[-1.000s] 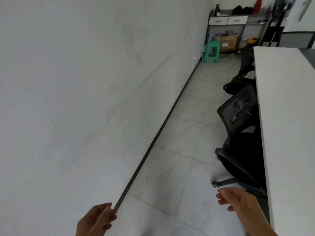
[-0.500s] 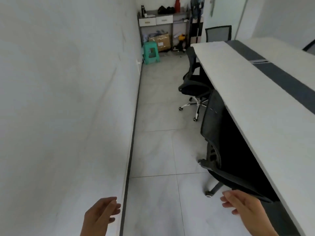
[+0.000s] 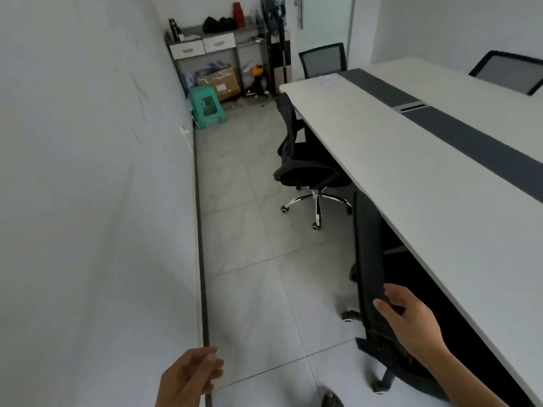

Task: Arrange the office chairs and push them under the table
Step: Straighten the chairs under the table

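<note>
Two black office chairs were seen along one long side of the desk (image 3: 426, 183). The nearer office chair (image 3: 367, 259) was set with its backrest just beside the desk edge and its seat beneath the desk. Its backrest top was held by the right hand (image 3: 411, 321), the grip closed lightly, thumb on the desk side and fingers on the outer side. The farther office chair (image 3: 302, 160) was placed along the same edge, its seat partly under the desk and its chrome base out on the floor (image 3: 249, 230). The left hand (image 3: 191, 377) was held well apart from the desk, its grip loosely curled and empty. A mesh chair (image 3: 323, 60) was seen at the desk's far end.
</note>
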Demonstrator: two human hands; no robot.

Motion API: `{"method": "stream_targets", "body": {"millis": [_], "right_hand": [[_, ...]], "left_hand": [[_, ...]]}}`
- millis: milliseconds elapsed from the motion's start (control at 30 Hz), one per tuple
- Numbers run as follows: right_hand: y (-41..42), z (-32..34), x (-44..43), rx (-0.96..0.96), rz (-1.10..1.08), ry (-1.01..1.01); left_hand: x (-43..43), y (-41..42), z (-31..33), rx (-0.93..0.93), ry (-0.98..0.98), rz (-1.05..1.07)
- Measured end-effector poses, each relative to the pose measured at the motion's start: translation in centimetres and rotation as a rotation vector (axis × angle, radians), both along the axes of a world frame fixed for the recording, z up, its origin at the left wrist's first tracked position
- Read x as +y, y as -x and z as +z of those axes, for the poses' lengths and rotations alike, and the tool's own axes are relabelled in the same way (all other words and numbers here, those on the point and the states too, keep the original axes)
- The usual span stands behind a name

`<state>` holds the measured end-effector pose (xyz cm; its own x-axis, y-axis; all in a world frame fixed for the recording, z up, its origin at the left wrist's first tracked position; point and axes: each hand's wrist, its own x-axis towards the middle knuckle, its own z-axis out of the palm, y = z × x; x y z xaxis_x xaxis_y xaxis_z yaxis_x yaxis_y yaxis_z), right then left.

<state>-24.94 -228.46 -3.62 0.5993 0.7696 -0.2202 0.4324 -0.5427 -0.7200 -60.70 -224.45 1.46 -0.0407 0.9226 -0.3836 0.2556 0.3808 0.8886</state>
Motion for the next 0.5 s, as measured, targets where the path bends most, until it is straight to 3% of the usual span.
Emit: {"method": "stream_targets", "body": {"millis": [200,333,500], "right_hand": [[0.0,-3.6,10.5,-0.153,0.055,0.328],[1.2,-5.8,11.0,-0.4,0.029,0.364],[3.0,-5.6,8.8,-0.434,-0.123,0.412]], "left_hand": [[11.4,-2.4,0.0,-0.031,-0.002,-0.111],[18.8,-4.4,-2.1,-0.056,0.028,-0.268],[27.2,-7.4,-4.0,-0.05,0.063,-0.601]]}}
